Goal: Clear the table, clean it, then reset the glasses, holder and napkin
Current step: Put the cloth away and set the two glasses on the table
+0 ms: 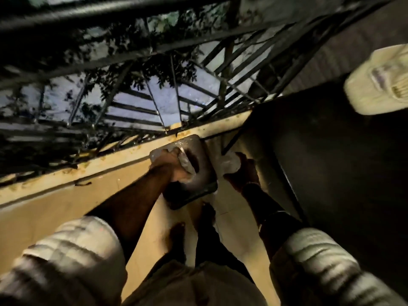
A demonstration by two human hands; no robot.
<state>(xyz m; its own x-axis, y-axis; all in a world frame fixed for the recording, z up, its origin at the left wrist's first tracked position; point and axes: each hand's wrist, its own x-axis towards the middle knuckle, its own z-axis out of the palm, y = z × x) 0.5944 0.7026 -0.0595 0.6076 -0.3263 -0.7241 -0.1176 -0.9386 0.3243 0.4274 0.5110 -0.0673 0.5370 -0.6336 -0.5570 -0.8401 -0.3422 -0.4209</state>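
A black metal railing [132,62] fills the upper part of the view, its bars crossing over dark foliage and a pale ground far below. Under it runs a yellowish ledge [110,160], stained in spots, slanting from lower left to upper right. At the right stands a dark, flat-topped block [331,162]; what it is cannot be made out in the dim light. A pale, ribbed, padded object [379,82] sits at the far right edge above it, too blurred to name.

The person leans over the tan floor [55,213], with quilted light sleeves [72,250] at the bottom of the view and bare feet [176,237] between the forearms.

Near the ledge, a dark squarish bin-like container [198,173] with rounded corners sits tilted on the floor. The left hand [172,164] reaches into its opening, its grip clenched around a crumpled pale wad [186,165] that looks like a napkin or wrapper, held over the container's inside. The right hand [240,171], just beside the container's right edge, has its grip curled on a second crumpled pale clump [231,163], against the base of the dark block. A dark band [273,214] circles the right forearm.
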